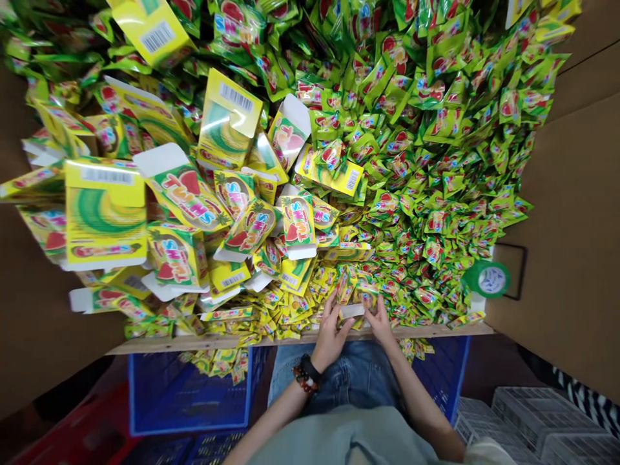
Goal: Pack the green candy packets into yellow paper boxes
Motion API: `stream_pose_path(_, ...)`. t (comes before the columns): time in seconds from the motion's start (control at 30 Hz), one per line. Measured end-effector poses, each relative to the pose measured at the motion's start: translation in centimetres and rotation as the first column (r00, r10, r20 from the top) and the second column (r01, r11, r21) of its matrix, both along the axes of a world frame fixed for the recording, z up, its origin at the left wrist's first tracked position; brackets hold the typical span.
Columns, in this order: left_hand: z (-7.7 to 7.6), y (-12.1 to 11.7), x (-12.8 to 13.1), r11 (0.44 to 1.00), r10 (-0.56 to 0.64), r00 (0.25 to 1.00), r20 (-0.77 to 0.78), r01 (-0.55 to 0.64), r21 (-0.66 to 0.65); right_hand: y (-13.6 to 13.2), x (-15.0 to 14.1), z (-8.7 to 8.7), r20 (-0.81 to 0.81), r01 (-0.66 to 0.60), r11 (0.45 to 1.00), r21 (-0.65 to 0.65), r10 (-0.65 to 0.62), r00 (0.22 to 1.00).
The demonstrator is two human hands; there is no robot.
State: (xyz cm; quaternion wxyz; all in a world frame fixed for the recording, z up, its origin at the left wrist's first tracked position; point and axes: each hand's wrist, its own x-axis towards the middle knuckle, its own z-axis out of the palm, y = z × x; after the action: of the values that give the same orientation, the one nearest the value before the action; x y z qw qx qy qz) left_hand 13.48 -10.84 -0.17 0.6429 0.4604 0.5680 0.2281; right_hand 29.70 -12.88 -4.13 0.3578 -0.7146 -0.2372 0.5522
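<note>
Close to the table's front edge, a small yellow and green candy box (366, 299) sits between my two hands, its white flap turned toward me. My left hand (330, 337), with a dark band and beads at the wrist, grips the box's left side. On the other side my right hand (382, 323) has its fingers closed against the box. Small yellow candy packets (295, 309) lie just left of my hands. Green candy packets (411, 252) are heaped to the right and behind. What is inside the box cannot be made out.
Many printed candy boxes (105, 213) are piled at the left, some with open flaps. A green bottle (490, 280) stands at the right edge. Cardboard walls (566, 213) flank the table. Below its wooden edge (203, 343) are blue crates (188, 423) and grey crates (537, 413).
</note>
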Motion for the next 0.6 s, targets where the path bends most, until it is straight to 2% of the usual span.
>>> stream_pose_path(0.1, -0.8, -0.6, 0.4, 0.997, 0.068, 0.995, 0.069, -0.066, -0.040, 0.5, 0.2, 0.2, -0.078, 0.051, 0.998, -0.048, -0.054, 0.995)
stream_pose_path(0.2, -0.5, -0.8, 1.3, 0.984, 0.163, 0.979, 0.126, -0.153, -0.086, 0.8, -0.1, 1.2, -0.132, 0.083, 0.994, -0.075, -0.093, 0.987)
stream_pose_path(0.27, 0.5, -0.6, 2.2, 0.973, 0.219, 0.964, 0.148, -0.206, -0.100, 0.5, -0.9, 2.1, -0.129, 0.138, 0.988, -0.073, -0.146, 0.981)
stream_pose_path(0.37, 3.1, 0.0, 2.9, 0.955, 0.294, 0.941, 0.167, -0.282, -0.091, 0.2, -3.1, 3.9, -0.108, 0.232, 0.972, -0.039, -0.235, 0.966)
stream_pose_path(0.47, 6.1, 2.0, 1.3, 0.931, 0.364, 0.919, 0.148, -0.364, -0.030, 2.4, -7.0, 6.6, -0.133, 0.270, 0.963, 0.022, -0.265, 0.955)
stream_pose_path(0.53, 8.3, 4.4, -1.2, 0.879, 0.467, 0.879, 0.098, -0.473, 0.056, 6.1, -10.5, 9.0, -0.203, 0.212, 0.972, 0.102, -0.188, 0.961)
stream_pose_path(0.57, 9.5, 6.0, -2.8, 0.837, 0.530, 0.845, 0.073, -0.535, 0.114, 8.6, -12.2, 10.4, -0.270, 0.093, 0.974, 0.205, -0.035, 0.962)
stream_pose_path(0.6, 10.7, 7.8, -4.6, 0.780, 0.599, 0.799, 0.049, -0.596, 0.193, 11.2, -13.8, 11.8, -0.295, -0.048, 0.945, 0.322, 0.148, 0.944)
